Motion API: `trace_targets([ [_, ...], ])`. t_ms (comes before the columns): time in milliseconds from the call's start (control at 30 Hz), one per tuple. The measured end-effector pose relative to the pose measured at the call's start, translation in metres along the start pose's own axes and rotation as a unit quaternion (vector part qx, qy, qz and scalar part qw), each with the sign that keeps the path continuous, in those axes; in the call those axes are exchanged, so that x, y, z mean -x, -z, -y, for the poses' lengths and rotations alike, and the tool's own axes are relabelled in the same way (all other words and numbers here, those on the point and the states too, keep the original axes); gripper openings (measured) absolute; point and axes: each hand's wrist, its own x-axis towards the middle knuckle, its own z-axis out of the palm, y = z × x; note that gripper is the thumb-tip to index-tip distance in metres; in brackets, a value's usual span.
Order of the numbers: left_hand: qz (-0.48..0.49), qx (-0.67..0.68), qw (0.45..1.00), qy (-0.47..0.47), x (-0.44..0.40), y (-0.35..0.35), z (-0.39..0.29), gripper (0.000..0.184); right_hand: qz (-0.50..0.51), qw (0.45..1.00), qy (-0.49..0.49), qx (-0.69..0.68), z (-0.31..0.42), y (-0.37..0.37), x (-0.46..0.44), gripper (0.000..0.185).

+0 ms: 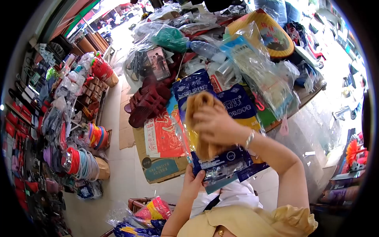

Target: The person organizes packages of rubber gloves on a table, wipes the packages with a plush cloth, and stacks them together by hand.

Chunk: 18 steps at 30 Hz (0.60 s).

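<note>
My right hand (216,123) is closed over a folded tan bundle (197,106), perhaps gloves. Motion blurs it, so its exact kind is unclear. Underneath lies a blue-and-yellow printed plastic packet (227,158) with a clear window. Its lower left edge is pinched by my left hand (193,181), thumb on top. Similar packets lie just beyond, one blue packet (193,83) behind the bundle and another blue-and-yellow packet (239,102) to its right. Whether the bundle touches the held packet is hidden by my right hand.
Dark red sandals (148,100), a red plastic bag (169,134) and a cardboard box (162,170) are left of my hands. A plastic bottle (207,49) and a woven fan (272,33) lie farther back. Wrapped packets (152,213) stand below left. Stacked goods (83,162) line the left side.
</note>
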Motion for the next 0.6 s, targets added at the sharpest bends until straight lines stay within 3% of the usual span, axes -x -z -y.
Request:
trace_targets([
  [100,0.044,0.003,0.999,0.015,-0.002,0.000,-0.005,0.040,-0.064,0.994,-0.082,-0.024,-0.063,-0.007,-0.020,0.027],
  [200,0.014,0.009,0.999,-0.028,0.004,-0.012,-0.025,0.030,-0.109,0.987,-0.105,-0.059,-0.074,-0.001,-0.027,0.030],
  [300,-0.083,0.030,0.995,-0.056,0.021,0.004,-0.043,0.030,-0.146,0.975,0.072,-0.152,-0.008,0.036,-0.034,0.028],
  [333,-0.123,0.064,0.988,-0.062,0.029,0.010,-0.048,0.031,-0.030,0.966,0.119,-0.229,0.016,0.038,-0.036,0.029],
  [367,-0.124,0.064,0.988,-0.062,0.035,0.025,-0.048,0.031,-0.010,0.966,0.129,-0.225,0.048,0.033,-0.026,0.033],
  [400,-0.093,0.079,0.988,-0.091,0.043,0.043,-0.046,0.032,0.029,0.977,0.167,-0.128,0.072,0.018,-0.011,0.036],
  [433,-0.061,0.092,0.987,-0.118,0.050,0.060,-0.044,0.034,0.005,0.975,0.199,-0.102,0.093,0.015,0.000,0.033],
  [533,-0.126,0.130,0.981,-0.069,0.056,0.101,-0.014,0.035,0.037,0.968,0.194,-0.158,0.070,-0.032,-0.010,0.022],
  [600,-0.160,0.158,0.972,-0.067,0.059,0.097,-0.012,0.035,0.002,0.982,0.174,-0.077,0.033,-0.024,-0.041,0.012],
])
